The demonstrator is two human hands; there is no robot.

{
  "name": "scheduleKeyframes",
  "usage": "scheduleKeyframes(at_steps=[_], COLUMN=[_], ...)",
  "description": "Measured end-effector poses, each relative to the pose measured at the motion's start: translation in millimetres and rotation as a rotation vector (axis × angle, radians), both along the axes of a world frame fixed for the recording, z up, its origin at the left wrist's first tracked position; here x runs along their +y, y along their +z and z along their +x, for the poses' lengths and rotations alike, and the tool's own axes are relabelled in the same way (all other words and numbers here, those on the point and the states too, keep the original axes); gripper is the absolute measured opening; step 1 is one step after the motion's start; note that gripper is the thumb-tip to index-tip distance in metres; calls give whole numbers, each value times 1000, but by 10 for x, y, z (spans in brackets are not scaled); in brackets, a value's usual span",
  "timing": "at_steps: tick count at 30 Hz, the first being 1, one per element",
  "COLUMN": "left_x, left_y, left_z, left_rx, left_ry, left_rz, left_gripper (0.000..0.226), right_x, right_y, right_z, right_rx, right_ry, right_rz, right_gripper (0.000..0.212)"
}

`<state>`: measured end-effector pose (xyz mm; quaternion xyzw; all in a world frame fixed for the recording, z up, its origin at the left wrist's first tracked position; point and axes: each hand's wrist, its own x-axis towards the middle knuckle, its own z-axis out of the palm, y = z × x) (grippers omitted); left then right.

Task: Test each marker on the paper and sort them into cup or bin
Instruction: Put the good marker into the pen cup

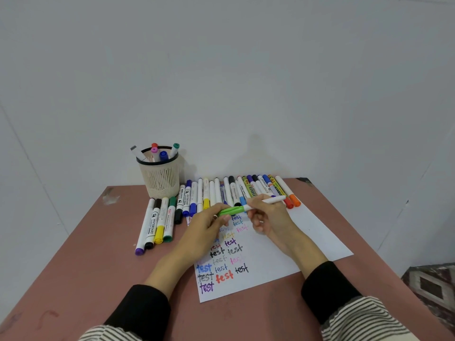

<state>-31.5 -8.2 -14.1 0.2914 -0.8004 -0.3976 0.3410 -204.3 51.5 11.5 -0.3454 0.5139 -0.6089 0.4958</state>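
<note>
Both hands meet over the top end of the paper (307, 244). Right behind the grip runs a long row of markers (229, 190) lying side by side along the paper's far edge, so close that the knuckles nearly cover the caps. I can't get a clean count of that row, the caps overlap too much. Off to the left of the grip lies a separate bunch of four (157, 221): purple, black, yellow and green caps pointing toward the camera. Further back and left stands the cup (160, 177), a cream mesh thing with a black rim, holding five markers upright.

The marker (251, 205) in hand has a white barrel with a bright green cap and lies level, crosswise, just above the paper. The left hand (209, 225) pinches the green cap end, and the right hand (269, 215) has its fingers curled round the white barrel. Can't tell if the cap is seated or partly off.

Below the grip the paper carries columns of "test" in purple, black, blue, red, pink and yellow. It lies on a reddish-brown worktop (98, 279). Black cuffs under striped sleeves on both arms.
</note>
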Motion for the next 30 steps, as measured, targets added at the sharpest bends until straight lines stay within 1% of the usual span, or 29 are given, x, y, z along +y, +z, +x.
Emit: scheduleKeyframes(at_steps=[2,3,6,7,8,9,11,12,13,14,17,20,22,24,27,30], left_x=[0,-5,-41,-53,-58,-60,-53,-46,-41,-40,-35,-30,-22,-24,-32,-52], left_y=[2,2,10,12,15,17,18,22,25,29,34,57,76,89,92,94], left_z=[4,10,36,42,46,46,40,37,34,36,43,41,37,47,62,66], left_rx=[-9,-12,6,11,11,10,12,11,9,9,40,120,157,168,177,180], left_ry=[3,13,38,46,53,57,64,69,73,77,97,140,164,193,211,175], left_rz=[-22,-32,-27,-26,-30,-35,-39,-45,-51,-54,-47,26,39,15,12,28], left_gripper=[18,19,19,19,19,19,19,20,21,20,15,5,6,3,7,16], right_x=[-8,-14,-37,-44,-39,-39,-43,-40,-44,-37,1,31,52,76,95,99], right_y=[-21,-34,-66,-79,-83,-96,-141,-164,-199,-215,-182,-149,-140,-125,-119,-118], right_z=[-11,-9,6,3,6,4,-7,-3,-5,4,21,69,82,94,106,87], right_rx=[67,108,285,371,473,586,890,1045,1158,1217,1306,1410,1430,1414,1465,1472], right_ry=[-52,-94,-240,-280,-311,-337,-393,-408,-401,-375,-294,-264,-241,-177,-148,-173], right_rz=[-4,-4,-50,-90,-133,-171,-236,-253,-276,-291,-316,-333,-328,-279,-224,-187], right_gripper=[17,23,59,67,70,64,31,19,20,25,26,26,27,31,47,53])
